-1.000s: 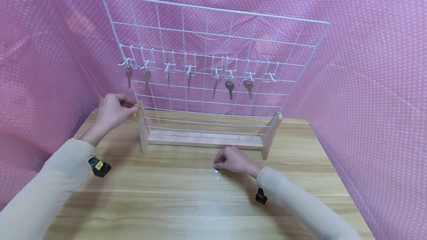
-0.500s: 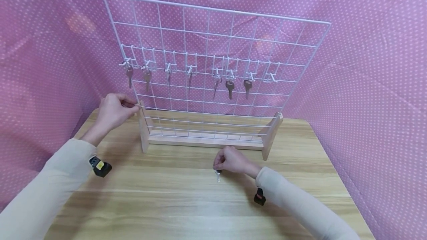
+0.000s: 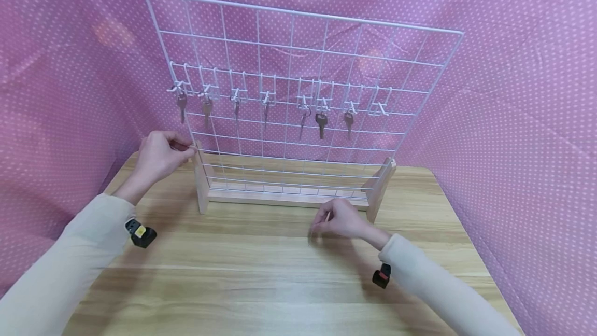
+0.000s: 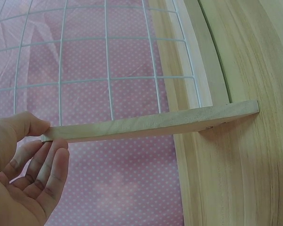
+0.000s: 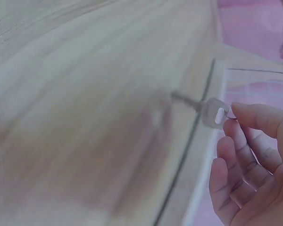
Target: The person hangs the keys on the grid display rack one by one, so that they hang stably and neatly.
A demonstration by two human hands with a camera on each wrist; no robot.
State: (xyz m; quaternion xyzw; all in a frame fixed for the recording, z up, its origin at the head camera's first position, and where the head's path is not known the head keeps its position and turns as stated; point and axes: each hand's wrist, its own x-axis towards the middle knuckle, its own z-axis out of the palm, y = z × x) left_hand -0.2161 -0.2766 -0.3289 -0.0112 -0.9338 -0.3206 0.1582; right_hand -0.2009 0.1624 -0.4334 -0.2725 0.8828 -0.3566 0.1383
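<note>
My left hand [image 3: 160,157] pinches the top end of the rack's left wooden side piece [image 4: 132,126] between thumb and fingers. Low in front of the rack, my right hand [image 3: 342,218] pinches a small ring that carries a silver key [image 5: 213,113]; the key's blade points away from the fingertips. In the head view this key is blurred. Above both hands stands a white wire grid rack [image 3: 298,157] with a row of hooks. Keys hang from most of them, among them a dark-headed key [image 3: 321,120]. The rightmost hook [image 3: 380,109] bears no key.
The rack's wooden base bar [image 3: 280,199] lies across the back of the wooden table [image 3: 261,284]. A right wooden side piece [image 3: 383,185] stands close behind the right hand. Pink dotted cloth [image 3: 522,118] surrounds the table at the back and sides.
My right hand has lifted away from its earlier spot and moved to the right, taking the key with it. The left hand keeps its place on the side piece.
</note>
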